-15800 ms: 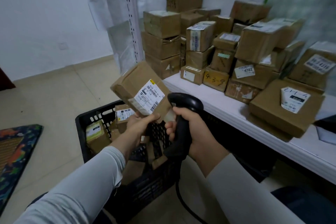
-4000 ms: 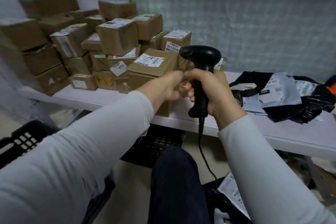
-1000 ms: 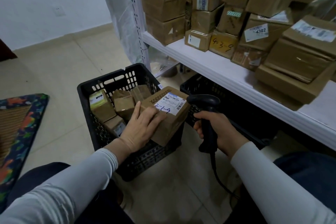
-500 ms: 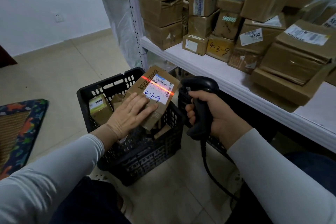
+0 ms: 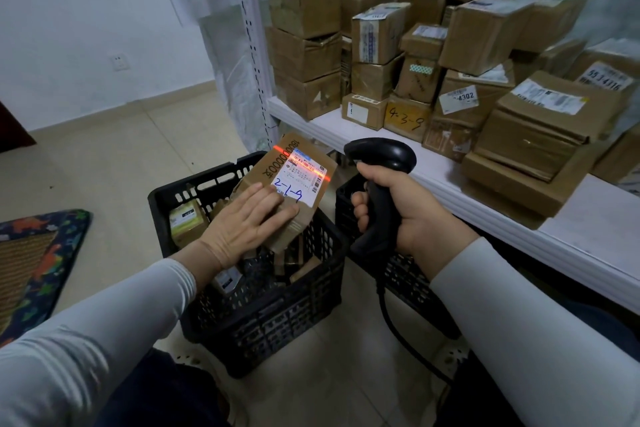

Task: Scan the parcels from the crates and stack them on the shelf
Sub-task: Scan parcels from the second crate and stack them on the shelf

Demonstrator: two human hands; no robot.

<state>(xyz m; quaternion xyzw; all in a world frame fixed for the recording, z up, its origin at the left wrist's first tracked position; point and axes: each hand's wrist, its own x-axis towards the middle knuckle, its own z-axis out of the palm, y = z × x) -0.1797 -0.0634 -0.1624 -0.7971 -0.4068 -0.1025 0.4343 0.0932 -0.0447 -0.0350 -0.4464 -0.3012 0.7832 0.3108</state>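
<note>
Step in hand: the scan. Our left hand [image 5: 247, 218] lies flat on the parcel [image 5: 273, 166], fingers straight across its top face. That grip is apart, pressing, not curled round anything we can see. The parcel sits tilted over the front crate [image 5: 263, 322], near its right rim, label [image 5: 300, 178] facing up with "2-1-9" in blue pen.

Our right hand [image 5: 408, 215] has its grip clamped on the scanner [image 5: 381, 163] handle, head aimed at the label. The red line [image 5: 304, 163] runs across the label's upper part and spills onto cardboard at the left. We can't tell from here whether the read has registered.

More small parcels are in the crate, and a second crate [image 5: 401, 284] sits under the shelf [image 5: 433, 180]. Our guess is we're mid-task, not near the end.

Next move, as we judge it:
- Confirm the read.
- Close the left grip round the parcel, since a flat palm won't lift it.
- Carry it up to the shelf. The boxes [image 5: 433, 62] there are packed tight and some lean, so pick a flat spot and set it down gently.
- Keep the scanner cable out of the way.
</note>
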